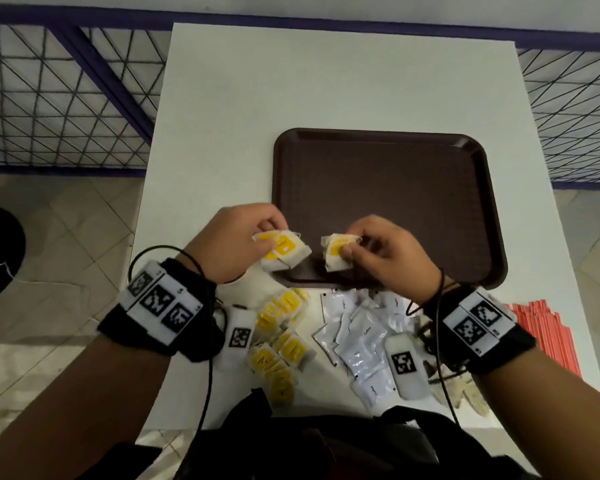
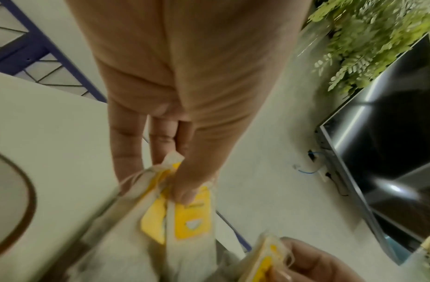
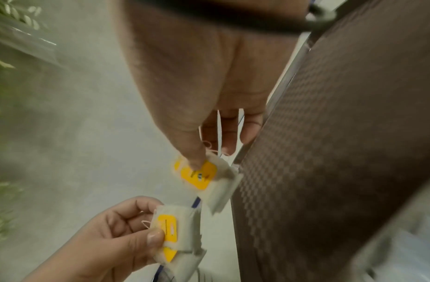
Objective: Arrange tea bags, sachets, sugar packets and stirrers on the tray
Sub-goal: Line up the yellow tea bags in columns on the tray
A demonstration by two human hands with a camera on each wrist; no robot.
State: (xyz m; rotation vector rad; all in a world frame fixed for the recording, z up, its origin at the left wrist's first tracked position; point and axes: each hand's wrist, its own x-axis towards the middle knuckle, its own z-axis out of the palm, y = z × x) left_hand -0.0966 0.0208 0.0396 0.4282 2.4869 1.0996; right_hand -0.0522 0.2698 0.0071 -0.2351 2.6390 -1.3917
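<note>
Two hands work above the near left corner of the brown tray (image 1: 395,188), which sits on the white desk (image 1: 257,98). Left hand (image 1: 236,244): grip pinched on a small bunch of tea bags (image 1: 284,252) with yellow tags, thumb pressed on the top tag. Right hand (image 1: 388,251): grip pinched on a separate tea bag (image 1: 336,256), thumb on its yellow tag, just over the tray's near rim. The two held lots are close together but apart.

On the desk between the wrists: a loose pile of yellow-tagged tea bags (image 1: 281,337) on the left, a spread of white sachets (image 1: 357,337) beside it, overlapping one another. Red stirrers (image 1: 541,334) lie stacked near the desk's right edge, partly hidden by the right wrist band. Tray surface holds no items.
</note>
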